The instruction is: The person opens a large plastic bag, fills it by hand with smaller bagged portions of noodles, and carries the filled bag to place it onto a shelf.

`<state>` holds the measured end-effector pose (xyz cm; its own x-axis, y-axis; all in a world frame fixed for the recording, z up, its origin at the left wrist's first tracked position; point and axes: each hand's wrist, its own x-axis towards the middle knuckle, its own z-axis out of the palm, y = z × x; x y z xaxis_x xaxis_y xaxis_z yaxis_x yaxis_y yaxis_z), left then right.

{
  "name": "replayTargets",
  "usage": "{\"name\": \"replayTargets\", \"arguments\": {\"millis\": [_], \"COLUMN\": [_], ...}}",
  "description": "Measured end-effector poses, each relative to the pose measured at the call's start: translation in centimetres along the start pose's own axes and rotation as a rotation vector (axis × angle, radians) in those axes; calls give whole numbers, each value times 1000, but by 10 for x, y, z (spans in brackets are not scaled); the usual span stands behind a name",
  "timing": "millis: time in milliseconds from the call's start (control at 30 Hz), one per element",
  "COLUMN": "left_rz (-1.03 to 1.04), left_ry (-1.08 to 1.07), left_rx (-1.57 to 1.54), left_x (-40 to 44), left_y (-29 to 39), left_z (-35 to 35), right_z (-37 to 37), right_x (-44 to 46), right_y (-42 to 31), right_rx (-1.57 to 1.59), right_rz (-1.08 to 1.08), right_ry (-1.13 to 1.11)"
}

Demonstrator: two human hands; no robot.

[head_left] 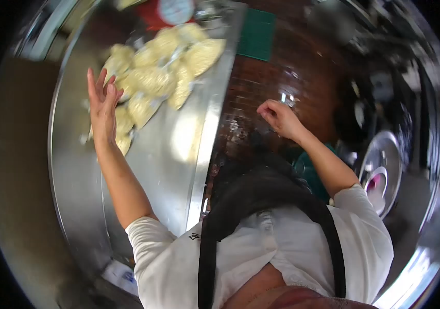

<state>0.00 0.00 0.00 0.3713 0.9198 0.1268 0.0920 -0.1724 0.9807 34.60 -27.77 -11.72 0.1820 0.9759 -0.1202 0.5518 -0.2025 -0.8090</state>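
The left hand (104,105) is holding its fingers apart, empty, by heaped yellow bags (153,81); the right hand (280,118) is hanging half-curled over the floor (305,77) — its grip I cannot tell. The bags are lying on a shiny steel table (164,172) — brown, wet-looking floor is running alongside, and a metal bowl (388,154) is sitting far right.

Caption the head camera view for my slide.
Open left hand near yellow-filled plastic bags on a metal counter; right hand above a tiled floor.

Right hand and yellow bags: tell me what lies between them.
In the head view, brown floor, then bare steel tabletop lie between the right hand and the yellow bags.
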Motion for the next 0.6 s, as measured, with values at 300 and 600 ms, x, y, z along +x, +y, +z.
{"name": "replayTargets", "arguments": {"millis": [300, 600], "left_rz": [182, -134], "left_ry": [-402, -314], "left_rx": [1291, 1661], "left_x": [67, 47], "left_y": [-147, -173], "left_z": [159, 169], "right_z": [-82, -177], "right_x": [-216, -486], "right_y": [8, 32], "right_rx": [-189, -484], "right_rz": [166, 466], "right_ry": [793, 1778]}}
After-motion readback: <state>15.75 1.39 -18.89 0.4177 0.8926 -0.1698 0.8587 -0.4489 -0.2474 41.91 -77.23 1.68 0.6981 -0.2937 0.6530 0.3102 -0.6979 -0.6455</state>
